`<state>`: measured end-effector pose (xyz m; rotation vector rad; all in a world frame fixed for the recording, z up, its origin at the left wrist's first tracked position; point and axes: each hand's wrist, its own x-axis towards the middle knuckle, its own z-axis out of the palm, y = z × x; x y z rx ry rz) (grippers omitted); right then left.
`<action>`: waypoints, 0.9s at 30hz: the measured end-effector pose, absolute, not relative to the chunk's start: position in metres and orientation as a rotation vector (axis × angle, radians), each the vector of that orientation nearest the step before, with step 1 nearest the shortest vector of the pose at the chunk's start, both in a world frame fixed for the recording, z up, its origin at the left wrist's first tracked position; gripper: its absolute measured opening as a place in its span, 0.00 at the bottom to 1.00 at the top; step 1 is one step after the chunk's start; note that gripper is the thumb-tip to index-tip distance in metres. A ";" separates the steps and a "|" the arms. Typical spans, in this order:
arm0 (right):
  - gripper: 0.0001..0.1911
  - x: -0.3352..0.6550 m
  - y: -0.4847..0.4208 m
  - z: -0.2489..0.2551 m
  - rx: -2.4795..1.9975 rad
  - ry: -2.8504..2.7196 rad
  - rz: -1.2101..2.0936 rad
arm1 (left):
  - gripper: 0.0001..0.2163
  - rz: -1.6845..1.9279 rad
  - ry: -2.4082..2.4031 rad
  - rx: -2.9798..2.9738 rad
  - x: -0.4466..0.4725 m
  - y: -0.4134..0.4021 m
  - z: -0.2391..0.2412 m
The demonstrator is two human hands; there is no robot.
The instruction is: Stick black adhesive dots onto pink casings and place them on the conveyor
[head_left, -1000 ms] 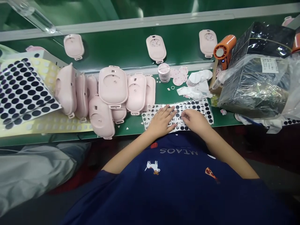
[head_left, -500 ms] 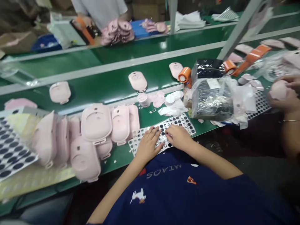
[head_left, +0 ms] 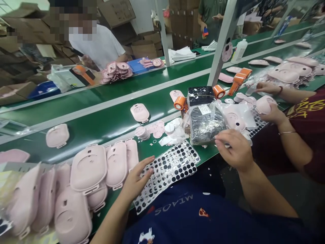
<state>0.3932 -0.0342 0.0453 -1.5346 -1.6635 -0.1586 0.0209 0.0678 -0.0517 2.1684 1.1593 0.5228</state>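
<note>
A white sheet of round black stickers (head_left: pixel 177 166) lies along the near edge of the green bench, some of its spots bare. My left hand (head_left: pixel 135 179) is open at the sheet's left end, thumb and fingers apart. Raised off the sheet, my right hand (head_left: pixel 237 150) is closed in a pinch just right of a plastic-wrapped black bundle (head_left: pixel 207 123); whatever is between its fingertips is too small to make out. Pink plastic covers (head_left: pixel 88 167) stand and lean in a cluster to the left of my left hand.
Single pink covers lie on the green conveyor (head_left: pixel 106 117). Orange tape dispensers (head_left: pixel 238 81) and white scraps (head_left: pixel 175 132) sit around the bundle. At right, a co-worker's hands (head_left: pixel 273 113) hold a pink part. Another person stands across the line, and a grey post (head_left: pixel 220 47) rises beyond the bundle.
My right hand has lifted off the sticker sheet and moved right, beside the black bundle. My left hand has shifted to the sheet's left end. The camera view has also shifted.
</note>
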 end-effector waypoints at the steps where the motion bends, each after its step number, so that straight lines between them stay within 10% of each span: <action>1: 0.09 0.404 -0.026 0.053 -1.574 -1.666 -0.163 | 0.20 0.587 1.148 2.199 0.027 0.068 -0.041; 9: 0.18 0.448 0.123 0.105 -2.117 -2.138 0.166 | 0.20 0.799 0.516 2.886 0.166 0.056 0.028; 13: 0.11 0.442 0.162 0.117 -2.218 -2.285 0.257 | 0.33 0.707 0.720 3.064 0.223 0.068 0.009; 27: 0.12 0.456 0.192 0.134 -2.244 -2.391 0.584 | 0.29 0.871 0.874 3.126 0.235 0.071 -0.026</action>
